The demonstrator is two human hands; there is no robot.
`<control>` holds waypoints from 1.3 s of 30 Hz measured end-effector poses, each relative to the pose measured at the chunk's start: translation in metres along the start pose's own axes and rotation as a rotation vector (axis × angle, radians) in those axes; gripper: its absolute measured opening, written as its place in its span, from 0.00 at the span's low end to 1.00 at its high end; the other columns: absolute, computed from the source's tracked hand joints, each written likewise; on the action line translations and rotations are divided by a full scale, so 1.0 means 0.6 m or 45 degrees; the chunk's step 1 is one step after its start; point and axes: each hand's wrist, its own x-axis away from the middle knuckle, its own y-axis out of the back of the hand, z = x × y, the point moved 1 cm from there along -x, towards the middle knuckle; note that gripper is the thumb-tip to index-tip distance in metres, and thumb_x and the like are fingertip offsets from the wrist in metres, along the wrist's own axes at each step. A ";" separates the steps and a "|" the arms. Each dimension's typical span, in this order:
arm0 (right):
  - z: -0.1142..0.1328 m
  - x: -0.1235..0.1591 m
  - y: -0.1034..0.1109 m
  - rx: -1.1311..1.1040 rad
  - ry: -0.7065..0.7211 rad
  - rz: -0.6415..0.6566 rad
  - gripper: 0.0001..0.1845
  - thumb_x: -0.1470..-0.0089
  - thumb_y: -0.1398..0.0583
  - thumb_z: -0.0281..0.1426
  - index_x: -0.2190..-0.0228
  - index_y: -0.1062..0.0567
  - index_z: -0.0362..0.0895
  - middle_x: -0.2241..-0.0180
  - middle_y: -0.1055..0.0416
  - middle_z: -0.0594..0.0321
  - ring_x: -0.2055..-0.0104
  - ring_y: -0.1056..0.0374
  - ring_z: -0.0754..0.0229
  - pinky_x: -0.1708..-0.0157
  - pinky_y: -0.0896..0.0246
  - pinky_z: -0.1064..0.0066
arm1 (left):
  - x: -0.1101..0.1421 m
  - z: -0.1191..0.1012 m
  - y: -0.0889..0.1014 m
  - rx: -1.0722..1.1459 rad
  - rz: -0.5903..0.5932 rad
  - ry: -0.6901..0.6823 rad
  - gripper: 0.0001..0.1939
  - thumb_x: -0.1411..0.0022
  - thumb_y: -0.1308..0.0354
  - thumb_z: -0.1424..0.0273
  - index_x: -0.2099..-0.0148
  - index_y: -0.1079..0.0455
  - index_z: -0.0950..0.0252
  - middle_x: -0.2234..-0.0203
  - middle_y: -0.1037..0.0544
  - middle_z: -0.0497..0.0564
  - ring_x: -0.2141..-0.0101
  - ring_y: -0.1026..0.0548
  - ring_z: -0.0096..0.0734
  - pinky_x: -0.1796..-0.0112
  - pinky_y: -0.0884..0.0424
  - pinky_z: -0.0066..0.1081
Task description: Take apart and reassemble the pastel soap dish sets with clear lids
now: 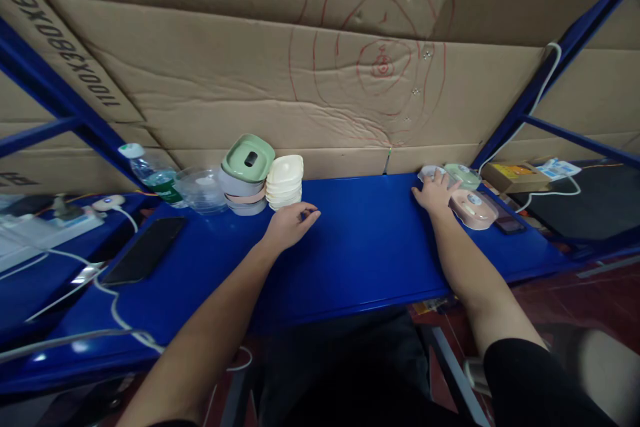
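My left hand (293,223) hovers over the blue table with its fingers loosely curled and a gap between thumb and forefinger; nothing shows in it. Just behind it stands a stack of cream lids (285,181). Beside that stack, a green square lid (249,159) tops a pile of grey and pink containers (245,203). At the right end of the table, my right hand (436,192) is spread, fingers apart, over a clear plastic-covered piece (427,172). Close by lie a green lid (463,177) and a pink lid (474,208), each with clear plastic around it.
Clear bowls (203,190) and a water bottle (157,177) stand at the left. A black phone (145,250) lies before them, with white cables (117,310) nearby. Another phone (511,223) sits at the right. A cardboard wall (225,80) rises behind the table (350,253).
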 end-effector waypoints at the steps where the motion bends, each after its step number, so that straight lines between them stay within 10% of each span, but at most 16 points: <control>1: 0.005 0.003 0.003 -0.004 0.021 -0.005 0.30 0.35 0.43 0.44 0.40 0.26 0.38 0.27 0.45 0.35 0.26 0.53 0.27 0.35 0.68 0.22 | 0.000 0.001 -0.001 0.001 0.006 0.000 0.20 0.34 0.41 0.51 0.54 0.19 0.59 0.68 0.16 0.51 0.73 0.24 0.35 0.68 0.31 0.34; 6: 0.039 0.013 0.040 -0.146 0.095 -0.109 0.32 0.34 0.45 0.49 0.38 0.28 0.43 0.36 0.31 0.41 0.36 0.36 0.33 0.33 0.62 0.27 | 0.003 -0.001 -0.001 0.033 0.038 -0.020 0.21 0.33 0.42 0.50 0.53 0.20 0.60 0.68 0.16 0.51 0.72 0.23 0.36 0.67 0.31 0.35; 14: 0.049 0.029 0.042 -0.155 0.195 0.149 0.43 0.41 0.37 0.53 0.33 0.32 0.41 0.30 0.38 0.40 0.31 0.43 0.27 0.39 0.40 0.37 | 0.006 -0.001 0.000 0.057 0.048 -0.043 0.23 0.32 0.42 0.51 0.45 0.24 0.61 0.69 0.18 0.48 0.74 0.26 0.32 0.67 0.31 0.34; 22: 0.124 0.070 0.062 -0.693 1.106 0.347 0.30 0.40 0.33 0.46 0.39 0.23 0.51 0.29 0.35 0.53 0.25 0.44 0.38 0.28 0.49 0.38 | 0.006 0.004 -0.007 0.000 0.097 -0.111 0.27 0.34 0.36 0.51 0.40 0.26 0.61 0.54 0.18 0.54 0.72 0.26 0.30 0.66 0.29 0.33; 26: 0.157 0.103 0.068 -0.782 1.162 0.362 0.37 0.48 0.27 0.51 0.38 0.24 0.58 0.24 0.46 0.57 0.21 0.56 0.32 0.28 0.57 0.29 | 0.010 -0.001 -0.005 0.037 0.103 -0.127 0.44 0.44 0.27 0.51 0.30 0.35 0.60 0.41 0.24 0.61 0.70 0.26 0.30 0.61 0.26 0.37; 30: 0.172 0.118 0.053 -0.844 1.159 0.470 0.52 0.49 0.27 0.55 0.30 0.34 0.53 0.27 0.42 0.45 0.24 0.47 0.32 0.30 0.48 0.32 | 0.013 -0.007 -0.006 0.091 0.122 -0.092 0.60 0.54 0.21 0.51 0.25 0.43 0.59 0.36 0.27 0.64 0.69 0.25 0.32 0.61 0.26 0.39; 39: 0.206 0.149 0.046 -1.141 1.338 0.450 0.54 0.49 0.28 0.57 0.29 0.37 0.54 0.34 0.34 0.46 0.31 0.36 0.37 0.33 0.38 0.37 | 0.017 -0.018 -0.005 0.153 0.309 -0.147 0.63 0.55 0.21 0.52 0.22 0.46 0.57 0.35 0.27 0.65 0.55 0.18 0.50 0.56 0.23 0.42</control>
